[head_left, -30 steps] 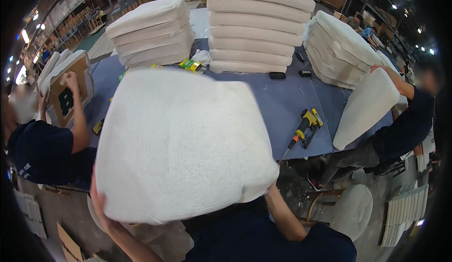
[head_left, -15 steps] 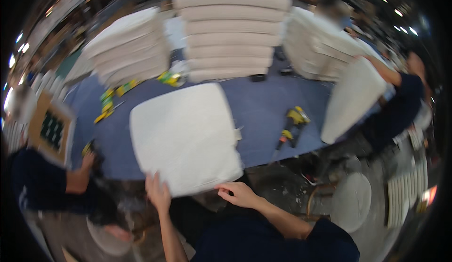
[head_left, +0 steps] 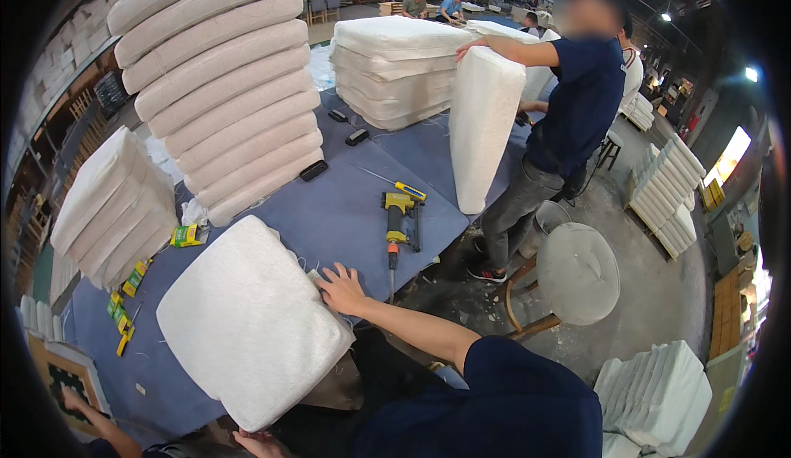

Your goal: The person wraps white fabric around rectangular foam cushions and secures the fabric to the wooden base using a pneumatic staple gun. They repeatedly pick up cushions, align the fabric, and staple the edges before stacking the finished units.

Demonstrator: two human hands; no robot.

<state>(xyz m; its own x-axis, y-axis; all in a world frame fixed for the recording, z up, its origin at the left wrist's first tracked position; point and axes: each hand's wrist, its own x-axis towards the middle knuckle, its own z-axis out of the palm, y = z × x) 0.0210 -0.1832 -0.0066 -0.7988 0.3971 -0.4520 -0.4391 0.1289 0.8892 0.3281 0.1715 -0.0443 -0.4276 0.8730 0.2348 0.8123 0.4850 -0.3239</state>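
You have one view only, from the camera on your head, looking down and forward over the blue worktable (head_left: pixel 346 211) at close range. Your right hand (head_left: pixel 342 287) and the white cushion (head_left: pixel 247 318) sit low in frame. The fisheye bends the edges, so the dark rim probably hides detail.
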